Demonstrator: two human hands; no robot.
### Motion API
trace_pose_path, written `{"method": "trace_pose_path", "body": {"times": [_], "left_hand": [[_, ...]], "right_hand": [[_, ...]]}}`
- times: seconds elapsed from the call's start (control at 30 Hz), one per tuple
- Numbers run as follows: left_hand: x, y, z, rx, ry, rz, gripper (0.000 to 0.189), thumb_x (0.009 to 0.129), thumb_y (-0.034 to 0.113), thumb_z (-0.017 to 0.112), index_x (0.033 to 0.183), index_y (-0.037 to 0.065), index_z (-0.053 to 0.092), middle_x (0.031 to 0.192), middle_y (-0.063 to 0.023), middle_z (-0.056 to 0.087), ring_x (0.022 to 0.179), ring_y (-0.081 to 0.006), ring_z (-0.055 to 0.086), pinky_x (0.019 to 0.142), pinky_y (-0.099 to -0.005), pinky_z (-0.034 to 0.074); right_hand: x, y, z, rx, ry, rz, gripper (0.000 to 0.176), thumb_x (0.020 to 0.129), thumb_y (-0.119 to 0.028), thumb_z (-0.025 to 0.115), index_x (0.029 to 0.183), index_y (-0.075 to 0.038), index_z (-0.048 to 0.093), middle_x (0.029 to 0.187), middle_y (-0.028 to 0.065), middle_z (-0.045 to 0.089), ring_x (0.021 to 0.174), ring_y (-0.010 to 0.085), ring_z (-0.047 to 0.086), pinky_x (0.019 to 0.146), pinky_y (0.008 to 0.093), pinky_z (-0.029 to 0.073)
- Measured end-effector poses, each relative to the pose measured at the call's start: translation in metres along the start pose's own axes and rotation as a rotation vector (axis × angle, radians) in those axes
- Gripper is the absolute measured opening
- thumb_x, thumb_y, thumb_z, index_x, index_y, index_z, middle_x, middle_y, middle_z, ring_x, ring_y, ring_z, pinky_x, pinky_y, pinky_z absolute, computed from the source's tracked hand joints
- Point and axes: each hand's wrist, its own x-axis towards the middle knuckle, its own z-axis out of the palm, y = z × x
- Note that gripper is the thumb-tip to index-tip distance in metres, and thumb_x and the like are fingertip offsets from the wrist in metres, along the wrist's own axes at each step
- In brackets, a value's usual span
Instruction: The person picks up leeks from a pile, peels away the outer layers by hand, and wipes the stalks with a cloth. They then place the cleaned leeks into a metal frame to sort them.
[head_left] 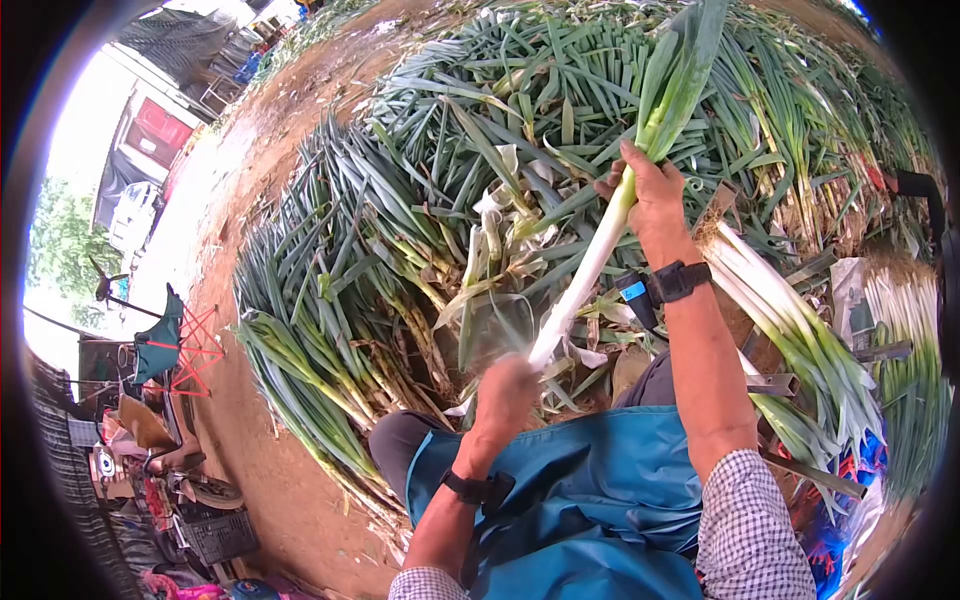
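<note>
A long green onion [590, 268] slants across the middle of the view, green leaves at the top and white stalk lower left. My right hand [655, 195] is closed round its upper stalk, just below where the leaves fan out. My left hand [503, 400] is at the lower end of the white stalk and looks compact, but motion smears its fingers. A pale blur hangs just above it. Several unpeeled green onions [370, 290] lie heaped in front of me. On my right, a bundle of white-stalked green onions [775, 300] rests on a metal frame [775, 385].
More green onions [910, 330] stand at the far right. A blue apron [590, 490] covers my lap. To the left are bare ground [300, 520], a folding chair [160, 345] and a black basket [215, 535]. A dark sleeve [915, 185] shows at the right edge.
</note>
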Motion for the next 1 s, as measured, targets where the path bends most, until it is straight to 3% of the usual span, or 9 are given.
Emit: {"method": "trace_pose_path", "body": {"times": [0.03,0.13,0.3,0.37,0.47,0.57,0.77,0.87,1.0], "left_hand": [[0.002,0.003,-0.003,0.017,0.052,0.042,0.026,0.082,0.01,0.079,0.099,0.002,0.063,0.093,-0.0167,0.065,0.08,-0.0319,0.065,0.07,-0.0394,0.051],[0.007,0.011,-0.007,0.231,-0.09,-0.159,0.03,0.079,0.011,0.082,0.098,0.002,0.061,0.093,-0.0162,0.064,0.082,-0.0325,0.065,0.071,-0.0403,0.051],[0.009,0.014,-0.024,-0.045,-0.084,-0.258,0.032,0.079,0.011,0.082,0.105,0.002,0.066,0.093,-0.0142,0.065,0.082,-0.0313,0.065,0.074,-0.0387,0.052],[0.009,0.007,-0.035,-0.06,-0.132,-0.235,0.034,0.081,0.01,0.08,0.112,0.003,0.068,0.094,-0.0131,0.065,0.083,-0.0278,0.066,0.075,-0.0364,0.053],[0.001,-0.013,-0.024,-0.144,0.002,-0.076,0.031,0.084,0.009,0.078,0.112,0.002,0.067,0.092,-0.0129,0.067,0.083,-0.0247,0.067,0.074,-0.0358,0.053],[-0.004,-0.014,-0.008,-0.03,0.078,-0.146,0.026,0.087,0.01,0.076,0.109,0.001,0.066,0.088,-0.0138,0.069,0.08,-0.0237,0.069,0.072,-0.036,0.054],[-0.009,-0.002,-0.007,-0.28,0.144,-0.277,0.013,0.092,0.009,0.068,0.1,0.004,0.06,0.083,-0.0202,0.066,0.071,-0.0332,0.067,0.066,-0.0434,0.053],[-0.008,-0.002,0.001,-0.173,0.205,-0.259,0.021,0.091,0.009,0.073,0.108,0.002,0.063,0.082,-0.0157,0.07,0.074,-0.0227,0.071,0.067,-0.0348,0.055],[-0.008,0.012,0.003,-0.193,0.196,-0.385,0.019,0.093,0.007,0.07,0.109,0.002,0.062,0.084,-0.0126,0.07,0.072,-0.0181,0.067,0.065,-0.0323,0.053]], "right_hand": [[0.002,0.0,-0.001,-0.005,0.012,-0.001,0.025,0.089,-0.013,0.076,0.099,0.004,0.061,0.08,0.0114,0.059,0.062,0.0216,0.06,0.059,0.0464,0.065],[0.001,-0.002,0.0,0.001,0.026,0.037,0.025,0.088,-0.013,0.077,0.096,0.004,0.06,0.079,0.0113,0.059,0.061,0.0227,0.06,0.058,0.0466,0.064],[0.006,-0.02,-0.012,0.119,-0.274,0.236,0.022,0.1,-0.018,0.061,0.107,0.002,0.055,0.094,0.0142,0.062,0.089,0.0289,0.064,0.096,0.0575,0.055],[-0.005,-0.027,-0.006,0.105,-0.337,0.156,0.022,0.1,-0.015,0.06,0.107,0.006,0.056,0.093,0.016,0.063,0.086,0.0301,0.066,0.089,0.0557,0.059],[-0.009,-0.026,0.001,0.073,-0.367,0.051,0.021,0.096,-0.009,0.065,0.107,0.007,0.056,0.094,0.0159,0.065,0.085,0.0282,0.067,0.082,0.0515,0.062],[-0.005,-0.019,-0.001,0.042,-0.3,-0.011,0.029,0.089,-0.006,0.075,0.107,0.007,0.056,0.091,0.015,0.064,0.078,0.0247,0.067,0.076,0.0485,0.064],[-0.005,-0.022,0.001,0.026,-0.199,-0.121,0.032,0.087,-0.005,0.078,0.102,0.002,0.051,0.086,0.0128,0.062,0.074,0.0226,0.066,0.073,0.0475,0.066],[-0.004,-0.019,-0.001,0.032,-0.164,-0.151,0.034,0.087,-0.005,0.078,0.102,0.001,0.049,0.086,0.0128,0.062,0.074,0.0218,0.066,0.074,0.0476,0.066],[-0.002,-0.017,-0.004,0.045,-0.183,-0.147,0.027,0.089,-0.007,0.076,0.1,0.0,0.052,0.088,0.0121,0.061,0.074,0.0215,0.065,0.078,0.0485,0.065]]}}
